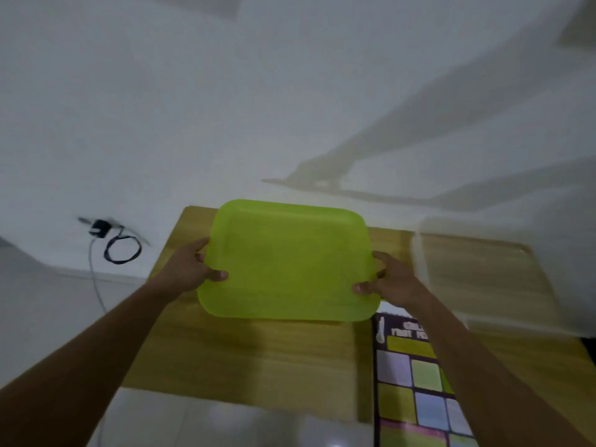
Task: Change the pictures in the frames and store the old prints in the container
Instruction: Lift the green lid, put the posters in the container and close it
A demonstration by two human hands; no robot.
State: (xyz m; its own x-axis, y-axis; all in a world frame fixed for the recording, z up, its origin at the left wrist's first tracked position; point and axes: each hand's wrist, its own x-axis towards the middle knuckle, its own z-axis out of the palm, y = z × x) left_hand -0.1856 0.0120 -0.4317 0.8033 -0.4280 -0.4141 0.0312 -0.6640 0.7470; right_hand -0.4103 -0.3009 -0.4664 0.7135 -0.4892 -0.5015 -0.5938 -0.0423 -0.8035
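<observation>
The wooden counter (258, 356) stood against a white wall. On its right side a large clear container (477, 279) showed only as a motion-blurred, see-through shape. I could not tell whether any prints lay inside it.

Left of the container, the translucent green lid (287, 262) was held roughly flat above the counter's far half. It probably belonged to that container. A dark printed sheet with coloured squares (416, 382) lay at the counter's near right, its top corner under the lid's near edge. No picture frame was visible.

The left hand (190, 269) gripped the lid's left edge and the right hand (390, 282) its right edge. Each had its thumb on top and its fingers curled round the rim.

The step looked like handling the lid, either setting it aside or bringing it over the container. To do that well, the lid should stay level and go down on bare counter clear of the printed sheet, so that nothing creased. If closing, its corners should line up over the rim before pressing.

A black charger (98, 228) hung on the wall at left.
</observation>
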